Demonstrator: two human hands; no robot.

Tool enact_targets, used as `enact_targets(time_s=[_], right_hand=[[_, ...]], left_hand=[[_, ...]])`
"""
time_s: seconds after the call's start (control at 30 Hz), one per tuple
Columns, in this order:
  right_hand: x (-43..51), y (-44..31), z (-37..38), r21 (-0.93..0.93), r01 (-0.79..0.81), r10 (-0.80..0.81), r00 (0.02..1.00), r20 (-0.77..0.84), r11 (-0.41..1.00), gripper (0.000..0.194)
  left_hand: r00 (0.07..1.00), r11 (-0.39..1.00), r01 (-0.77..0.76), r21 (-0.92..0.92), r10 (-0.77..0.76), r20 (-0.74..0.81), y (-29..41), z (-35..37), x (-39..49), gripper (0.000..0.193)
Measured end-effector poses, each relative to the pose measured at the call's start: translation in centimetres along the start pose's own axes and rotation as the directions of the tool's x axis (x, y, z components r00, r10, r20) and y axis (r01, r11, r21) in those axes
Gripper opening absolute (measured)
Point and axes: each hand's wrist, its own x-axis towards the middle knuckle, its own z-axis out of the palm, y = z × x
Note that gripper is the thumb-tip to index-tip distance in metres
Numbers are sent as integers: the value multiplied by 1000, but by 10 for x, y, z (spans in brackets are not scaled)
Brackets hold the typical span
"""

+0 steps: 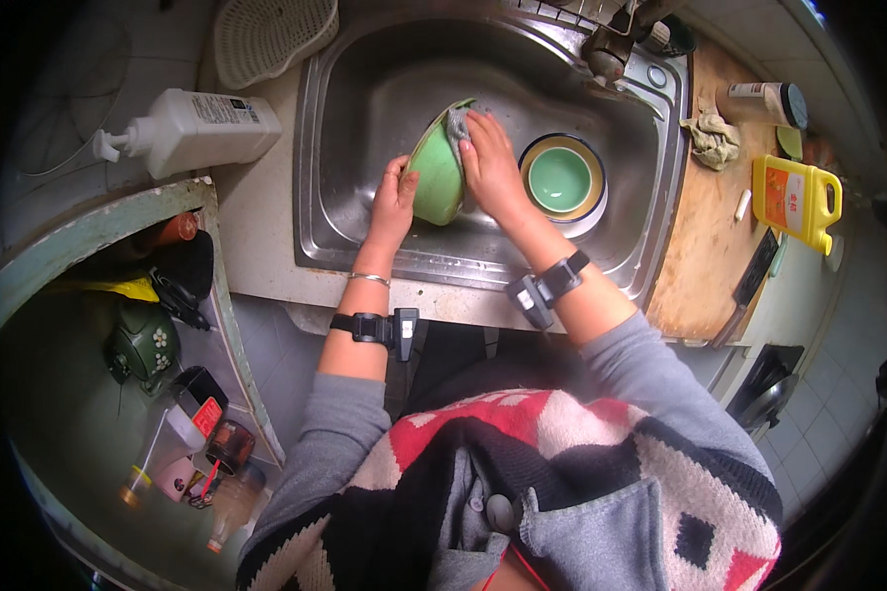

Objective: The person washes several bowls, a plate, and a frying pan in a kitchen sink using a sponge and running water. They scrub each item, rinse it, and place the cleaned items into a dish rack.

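A large green bowl (439, 177) is tilted on its side above the floor of a stainless steel sink (369, 89). My left hand (395, 198) grips its left rim, thumb on the outer wall. With my right hand (492, 156) I press a grey cloth (457, 127) against the bowl near its upper right edge. Right of my right hand, a small green bowl (559, 179) sits inside a tan bowl with a dark rim (555, 141). A white dish (593, 221) shows partly beneath them.
A white pump bottle (214, 129) and a white plastic basket (275, 37) are left of the sink. The faucet (607, 55) reaches in at the upper right. On the right, a wooden board (698, 244) bears a crumpled rag (712, 140), a cleaver (754, 273) and a yellow jug (791, 199).
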Motion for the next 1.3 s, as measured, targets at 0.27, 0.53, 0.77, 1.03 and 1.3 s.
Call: enact_targets(time_s=[0.27,0.53,0.77,1.03,1.3], right_hand=[[-31,-49,9,141,119,-140,978,152,983,43],[-26,-41,-2,202,193,-209,976,64,960,44],[0,-24,-2,220,286,-273,958,-91,932,24],[5,-24,-5,243,156,-171,984,44,958,30],[-59,-42,-8,-240,191,-153,974,166,952,47]], left_hand=[[980,966,97,241,-51,-191,30,-12,20,60],[935,991,133,20,-119,-333,-6,7,11,55],[921,994,68,86,-30,-388,-6,17,7,52],[941,994,-9,112,46,-335,-10,20,-3,56],[935,981,5,194,64,-347,3,28,-3,48]])
